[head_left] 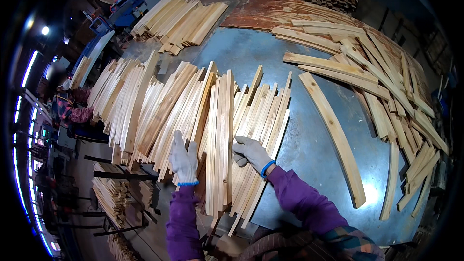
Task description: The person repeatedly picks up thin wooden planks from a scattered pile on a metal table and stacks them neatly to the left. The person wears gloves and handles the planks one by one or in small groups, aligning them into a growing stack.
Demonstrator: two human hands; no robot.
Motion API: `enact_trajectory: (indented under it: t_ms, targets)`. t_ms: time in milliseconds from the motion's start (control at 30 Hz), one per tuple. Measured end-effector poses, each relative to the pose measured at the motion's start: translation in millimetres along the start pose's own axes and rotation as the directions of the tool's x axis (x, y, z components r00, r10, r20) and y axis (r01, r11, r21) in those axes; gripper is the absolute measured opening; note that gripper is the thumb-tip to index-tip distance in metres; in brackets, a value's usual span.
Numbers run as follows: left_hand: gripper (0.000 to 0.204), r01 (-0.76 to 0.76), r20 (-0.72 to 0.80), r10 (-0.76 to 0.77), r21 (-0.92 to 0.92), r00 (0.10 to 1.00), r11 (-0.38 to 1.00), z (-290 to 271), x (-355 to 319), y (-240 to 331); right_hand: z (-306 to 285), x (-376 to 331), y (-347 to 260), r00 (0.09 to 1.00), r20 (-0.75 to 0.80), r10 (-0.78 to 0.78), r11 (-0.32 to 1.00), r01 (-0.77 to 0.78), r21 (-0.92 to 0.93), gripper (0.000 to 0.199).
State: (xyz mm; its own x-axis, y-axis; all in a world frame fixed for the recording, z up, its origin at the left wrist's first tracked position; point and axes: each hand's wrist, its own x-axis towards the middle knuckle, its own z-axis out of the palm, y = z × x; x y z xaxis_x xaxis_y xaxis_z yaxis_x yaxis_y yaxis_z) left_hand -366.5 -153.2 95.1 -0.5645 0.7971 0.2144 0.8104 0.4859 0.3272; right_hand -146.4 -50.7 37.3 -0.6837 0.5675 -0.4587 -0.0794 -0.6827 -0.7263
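Wooden strips lie side by side in a long row on the near left of the blue-grey table, several of them between your gloved hands. Your left hand is wide, fingers extended beside the strips. Your right hand is narrow, fingers bent at the strips; whether it clasps one cannot be told. To the right lie a single board and a loose pile; far left, a stack.

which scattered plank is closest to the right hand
The long knotted plank lying between the right hand and the jumbled pile; the others lie farther off.
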Motion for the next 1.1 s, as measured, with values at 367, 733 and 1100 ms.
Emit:
enact_trajectory:
  t_ms: [367, 733, 1100]
  targets:
    - [0.102, 0.038, 0.345, -0.104, 0.191, 0.933, 0.981, 22, -65, 87, -170, -102, -38, 0.755, -0.226, -0.616, 0.123, -0.191, -0.974, 0.075]
    - [0.102, -0.096, 0.051, 0.096, -0.014, 0.994, 0.995, 50, -73, 90, -281, -213, -89, 0.844, -0.444, -0.3, 0.834, 0.006, -0.552, 0.059]
    - [0.021, 0.648, 0.71, -0.043, -0.613, 0.702, 0.453, 203, -142, 373, -427, -102, -237, 0.644, -0.131, -0.753, -0.162, -0.376, -0.912, 0.057]
